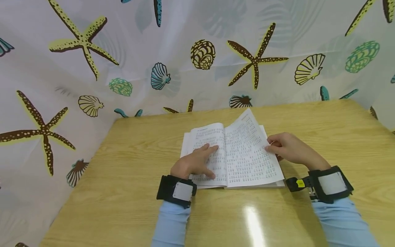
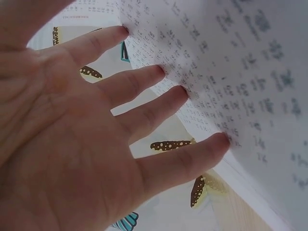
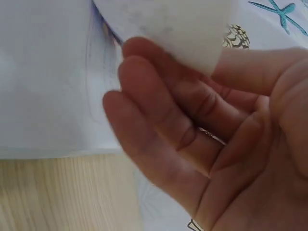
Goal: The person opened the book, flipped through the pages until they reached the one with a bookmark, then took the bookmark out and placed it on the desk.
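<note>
An open book (image 1: 203, 135) with small printed characters lies on the wooden table. My left hand (image 1: 195, 163) rests on its left page, fingers straight and spread; in the left wrist view the fingertips (image 2: 221, 140) touch the printed paper. At the book's right side, my right hand (image 1: 288, 149) pinches the edge of a page (image 1: 247, 147) between thumb and fingers. That page is lifted and bends up, its top corner standing above the rest of the book. In the right wrist view the pinched paper (image 3: 178, 29) comes down between thumb and fingers, the others loosely curled.
The light wooden table (image 1: 132, 164) stretches around the book on all sides. Behind it and on the left hangs a white cloth (image 1: 179, 31) printed with starfish and shells. Each wrist wears a black strap (image 1: 330, 185), over light blue sleeves (image 1: 171, 223).
</note>
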A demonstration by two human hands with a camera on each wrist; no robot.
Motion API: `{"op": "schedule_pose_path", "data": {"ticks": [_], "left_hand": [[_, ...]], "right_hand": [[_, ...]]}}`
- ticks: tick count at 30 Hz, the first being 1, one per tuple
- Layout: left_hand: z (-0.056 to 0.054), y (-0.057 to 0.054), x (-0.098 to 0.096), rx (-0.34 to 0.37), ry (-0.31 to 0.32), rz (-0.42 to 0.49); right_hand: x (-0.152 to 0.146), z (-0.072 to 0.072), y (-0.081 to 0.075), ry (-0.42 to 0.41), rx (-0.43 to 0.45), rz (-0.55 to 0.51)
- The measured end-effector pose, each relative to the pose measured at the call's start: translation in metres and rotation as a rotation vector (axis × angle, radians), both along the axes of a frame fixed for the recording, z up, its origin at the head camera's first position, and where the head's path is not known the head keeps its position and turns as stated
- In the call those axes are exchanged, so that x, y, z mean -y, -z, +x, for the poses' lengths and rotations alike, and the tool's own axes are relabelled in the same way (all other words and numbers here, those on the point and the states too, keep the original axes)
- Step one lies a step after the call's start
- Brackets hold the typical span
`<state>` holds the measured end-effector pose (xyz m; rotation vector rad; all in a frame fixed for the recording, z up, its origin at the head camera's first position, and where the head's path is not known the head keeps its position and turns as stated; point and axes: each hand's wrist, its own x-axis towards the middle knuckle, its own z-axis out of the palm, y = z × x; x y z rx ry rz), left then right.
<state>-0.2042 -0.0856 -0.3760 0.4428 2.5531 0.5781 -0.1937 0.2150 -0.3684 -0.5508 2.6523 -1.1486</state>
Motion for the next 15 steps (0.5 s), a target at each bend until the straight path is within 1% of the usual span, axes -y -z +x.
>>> {"op": "schedule_pose_path", "data": {"ticks": [3, 5, 8, 10, 11, 12, 15], "left_hand": [[-0.001, -0.001, 0.0, -0.001, -0.002, -0.001], [-0.001, -0.001, -0.001, 0.002, -0.003, 0.001], [-0.001, 0.0, -0.001, 0.003, -0.003, 0.004], [-0.001, 0.0, -0.001, -0.001, -0.003, 0.002], [-0.001, 0.0, -0.001, -0.003, -0.003, -0.001], [0.0, 0.0, -0.001, -0.005, -0.003, -0.004], [0.0, -0.001, 0.0, -0.005, 0.006, 0.01]], "right_hand": [[0.0, -0.001, -0.003, -0.01, 0.009, -0.067], [0.001, 0.0, -0.004, -0.018, 0.03, -0.1], [0.004, 0.003, -0.005, -0.033, 0.092, -0.157], [0.012, 0.006, -0.004, -0.065, 0.13, -0.182], [0.017, 0.007, -0.003, -0.093, 0.137, -0.174], [0.023, 0.008, -0.001, -0.125, 0.132, -0.145], [0.05, 0.013, 0.006, -0.262, 0.027, 0.009]]}}
